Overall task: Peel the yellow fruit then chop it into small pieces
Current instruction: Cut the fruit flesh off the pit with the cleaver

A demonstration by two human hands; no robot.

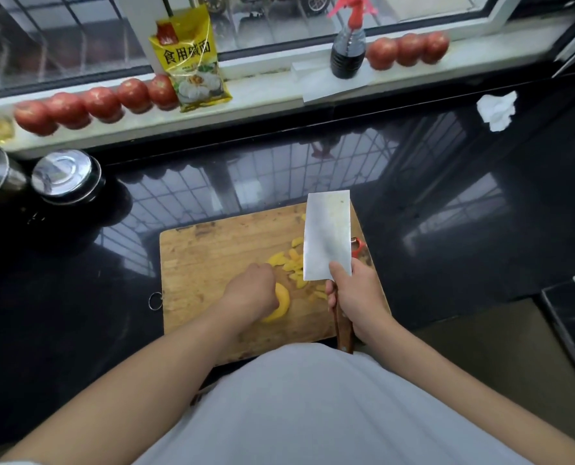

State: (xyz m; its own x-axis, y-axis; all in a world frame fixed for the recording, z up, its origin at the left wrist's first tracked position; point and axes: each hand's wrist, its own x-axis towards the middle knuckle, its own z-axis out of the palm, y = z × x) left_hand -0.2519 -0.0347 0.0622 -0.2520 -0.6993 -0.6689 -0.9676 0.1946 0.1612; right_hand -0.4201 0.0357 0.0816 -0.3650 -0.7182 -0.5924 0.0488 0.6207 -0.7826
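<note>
shirt: a pale grey shirt (312,407) filled the near edge and hid the front rim of the board.
right hand: the right hand (356,297) was closed round a brown wooden handle, thumb lying on the blade's heel; it gripped the cleaver (328,234), whose broad rectangular steel blade was raised flat-side up over the board's right part.
left hand: the left hand (250,290) lay knuckles up with fingers curled down onto the yellow fruit (279,305), pressing it to the board; the fingertips were hidden, so how firmly it gripped could not be told.
yellow fruit: a smooth, rounded, peeled chunk, mostly covered by the hand, near the board's middle.
cut pieces: small yellow wedges (292,260) were scattered just beyond the hand, some hidden under the blade.
cutting board: a worn, stained rectangular wooden cutting board (209,250) sat on the table with a metal ring at its left edge.
peeler: a red peeler (356,248) peeked out behind the blade, mostly hidden.
table: a glossy black stone table (447,213) mirrored the window bars.
far left: a round shiny steel lid (63,174), beside a metal pot cut off by the frame.
sill: a row of red tomatoes (101,104), a yellow printed packet (192,62) and a dark bottle (348,52) with a red top stood on the white sill.
</note>
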